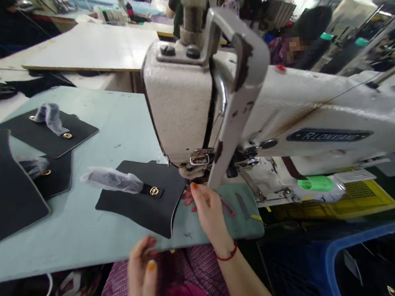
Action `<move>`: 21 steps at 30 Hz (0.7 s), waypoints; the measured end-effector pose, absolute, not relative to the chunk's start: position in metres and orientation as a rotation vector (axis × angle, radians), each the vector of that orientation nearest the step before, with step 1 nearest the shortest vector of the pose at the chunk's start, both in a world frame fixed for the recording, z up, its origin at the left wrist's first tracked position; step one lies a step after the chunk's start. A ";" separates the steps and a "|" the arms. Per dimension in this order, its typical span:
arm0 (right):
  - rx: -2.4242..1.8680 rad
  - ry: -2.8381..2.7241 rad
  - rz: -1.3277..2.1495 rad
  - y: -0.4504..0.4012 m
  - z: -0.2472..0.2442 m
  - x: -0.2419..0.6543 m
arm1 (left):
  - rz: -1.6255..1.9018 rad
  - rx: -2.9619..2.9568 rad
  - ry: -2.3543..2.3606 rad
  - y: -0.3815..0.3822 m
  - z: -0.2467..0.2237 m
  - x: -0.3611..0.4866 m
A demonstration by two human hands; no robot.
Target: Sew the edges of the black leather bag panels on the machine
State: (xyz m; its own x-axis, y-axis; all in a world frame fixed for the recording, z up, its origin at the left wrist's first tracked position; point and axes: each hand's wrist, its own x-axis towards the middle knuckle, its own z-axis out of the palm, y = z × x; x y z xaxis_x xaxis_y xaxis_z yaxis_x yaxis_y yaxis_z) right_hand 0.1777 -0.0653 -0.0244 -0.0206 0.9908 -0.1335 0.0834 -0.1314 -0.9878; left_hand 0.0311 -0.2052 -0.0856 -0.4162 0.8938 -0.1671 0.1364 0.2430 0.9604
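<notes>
A black panel (pixel 144 209) lies on the pale green table, its right corner under the head of a white sewing machine (pixel 182 103). On the panel is a strap wrapped in clear plastic (pixel 114 179), joined by a gold-coloured buckle (pixel 154 191). My right hand (pixel 209 211) is beside the panel's right edge, close under the needle area, thumb and fingers stretched out; whether the fingertips touch the panel is unclear. My left hand (pixel 142 275) hovers at the table's front edge, slightly blurred, fingers apart and holding nothing.
More black panels (pixel 9 194) with wrapped straps lie at the left. A pink-handled tool (pixel 227 207) and a grey strip (pixel 242 206) lie right of my right hand. At lower right are a yellow crate (pixel 369 198) and a blue bin (pixel 330 265). People are in the background.
</notes>
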 end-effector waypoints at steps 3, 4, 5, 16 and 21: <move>-1.329 -1.283 1.240 -0.055 -0.027 0.159 | 1.173 1.516 1.802 -0.176 -0.078 -0.044; -1.331 -1.281 1.207 -0.054 -0.028 0.154 | 1.067 1.749 1.709 -0.151 -0.071 -0.063; -1.334 -1.272 1.178 -0.053 -0.029 0.150 | 0.954 1.995 1.593 -0.122 -0.062 -0.077; -1.375 -1.389 1.132 -0.054 -0.031 0.163 | 0.259 2.767 0.910 0.008 -0.015 -0.057; -1.357 -1.418 1.263 -0.048 -0.025 0.180 | 0.263 2.716 1.208 -0.024 -0.004 -0.042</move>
State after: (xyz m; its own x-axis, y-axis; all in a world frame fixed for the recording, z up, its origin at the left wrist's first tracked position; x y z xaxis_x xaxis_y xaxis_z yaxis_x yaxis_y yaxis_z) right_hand 0.1799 -0.0477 -0.0248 -0.1194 0.9884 -0.0934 0.2065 -0.0673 -0.9761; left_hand -0.0421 -0.0239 -0.0038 0.6588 0.7462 0.0960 0.7185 -0.6618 0.2141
